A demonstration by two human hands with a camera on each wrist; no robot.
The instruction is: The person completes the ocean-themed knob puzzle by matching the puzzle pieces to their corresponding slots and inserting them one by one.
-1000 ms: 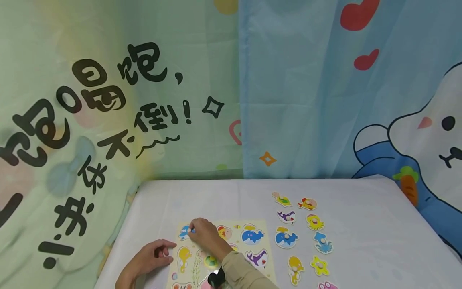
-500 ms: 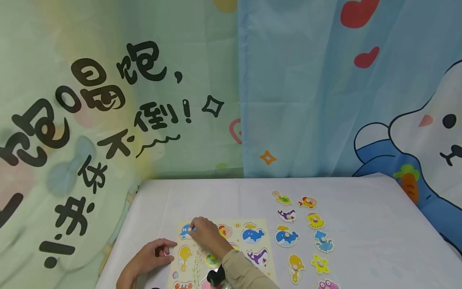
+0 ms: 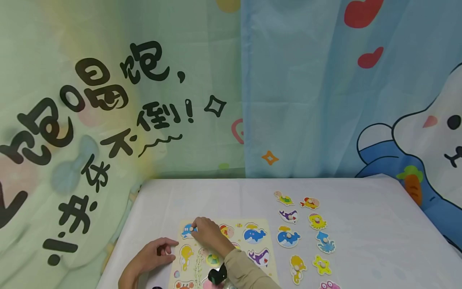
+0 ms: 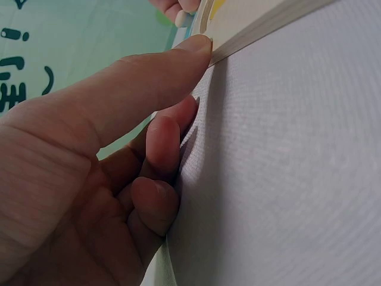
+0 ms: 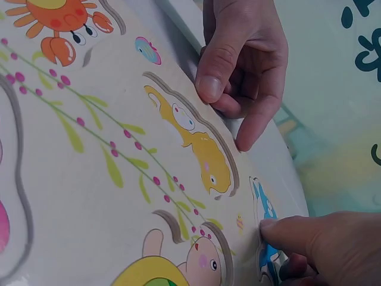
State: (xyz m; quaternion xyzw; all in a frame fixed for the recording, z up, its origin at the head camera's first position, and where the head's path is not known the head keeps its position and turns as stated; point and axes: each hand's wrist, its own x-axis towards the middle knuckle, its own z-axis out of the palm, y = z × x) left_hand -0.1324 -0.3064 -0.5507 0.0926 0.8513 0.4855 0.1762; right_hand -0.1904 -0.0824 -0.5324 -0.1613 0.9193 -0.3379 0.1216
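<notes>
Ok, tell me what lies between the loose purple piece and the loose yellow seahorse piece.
The blue whale piece lies between the purple piece and the yellow seahorse piece; the head view shows it.

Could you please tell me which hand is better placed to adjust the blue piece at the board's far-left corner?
Probably the right hand: its fingers pinch that blue piece. The left hand has its thumb against the board at the left edge, seemingly better for steadying.
</notes>
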